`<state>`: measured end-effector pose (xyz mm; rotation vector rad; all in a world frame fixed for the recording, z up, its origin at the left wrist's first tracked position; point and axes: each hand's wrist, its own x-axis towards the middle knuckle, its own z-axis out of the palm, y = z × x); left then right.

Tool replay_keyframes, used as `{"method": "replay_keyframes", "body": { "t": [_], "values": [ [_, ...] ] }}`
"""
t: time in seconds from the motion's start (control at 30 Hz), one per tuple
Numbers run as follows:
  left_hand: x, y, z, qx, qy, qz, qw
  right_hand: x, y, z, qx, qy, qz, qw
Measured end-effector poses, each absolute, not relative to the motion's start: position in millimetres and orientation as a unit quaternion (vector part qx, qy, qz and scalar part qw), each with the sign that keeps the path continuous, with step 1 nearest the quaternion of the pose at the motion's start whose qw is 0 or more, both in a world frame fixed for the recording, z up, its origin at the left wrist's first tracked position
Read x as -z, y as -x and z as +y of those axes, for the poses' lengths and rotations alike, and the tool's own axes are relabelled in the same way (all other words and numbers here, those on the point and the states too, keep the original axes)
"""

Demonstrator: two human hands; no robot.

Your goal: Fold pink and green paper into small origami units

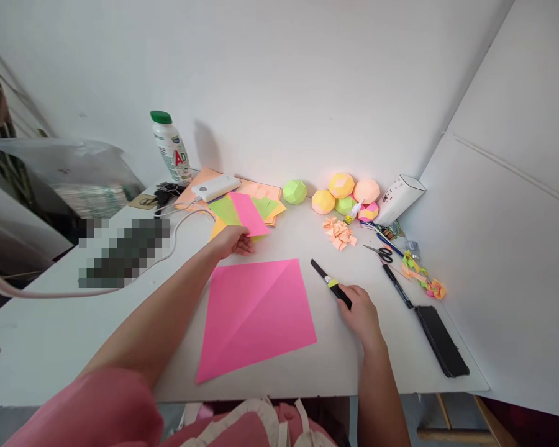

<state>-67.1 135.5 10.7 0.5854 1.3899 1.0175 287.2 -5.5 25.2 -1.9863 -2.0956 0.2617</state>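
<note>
A large pink paper sheet lies flat on the white table in front of me, creased along a diagonal. My right hand rests to its right, fingers closed on the handle of a black and yellow utility knife that lies on the table. My left hand reaches to the far side of the sheet and pinches a smaller pink sheet at the edge of a stack of coloured paper.
Several paper balls sit by the back wall with a glue bottle, paper scraps, scissors and a pen. A dark phone lies at right. A power bank, cable and green-capped bottle stand at left.
</note>
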Motion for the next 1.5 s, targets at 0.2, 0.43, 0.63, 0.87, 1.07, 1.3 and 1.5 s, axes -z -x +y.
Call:
{"method": "replay_keyframes", "body": {
  "t": [0.2, 0.43, 0.63, 0.87, 1.07, 1.3, 1.5],
  "values": [
    [-15, 79, 129, -0.382, -0.366, 0.687, 0.498, -25, -286, -5, -0.077, 0.681, -0.717, 0.124],
    [-35, 49, 102, -0.327, -0.555, 0.706, 0.296, -17, -296, -3, -0.018, 0.717, -0.688, 0.106],
    [-1, -37, 13, -0.119, -0.788, 0.572, 0.196, -15, -299, 0, 0.043, 0.706, -0.680, 0.192],
    [-11, -42, 19, -0.027, -0.965, 0.137, 0.224, -22, -255, -11, -0.153, 0.446, -0.862, 0.186],
    [-20, -22, 17, -0.065, -0.960, 0.253, 0.101, -13, -263, -5, -0.055, 0.501, -0.844, 0.181],
    [14, -8, -28, -0.130, -0.940, 0.308, 0.072, -7, -311, 9, 0.033, 0.734, -0.672, 0.095],
    [14, -8, -24, -0.140, -0.927, 0.335, 0.093, -17, -331, 10, 0.017, 0.796, -0.602, 0.061]
  ]
}}
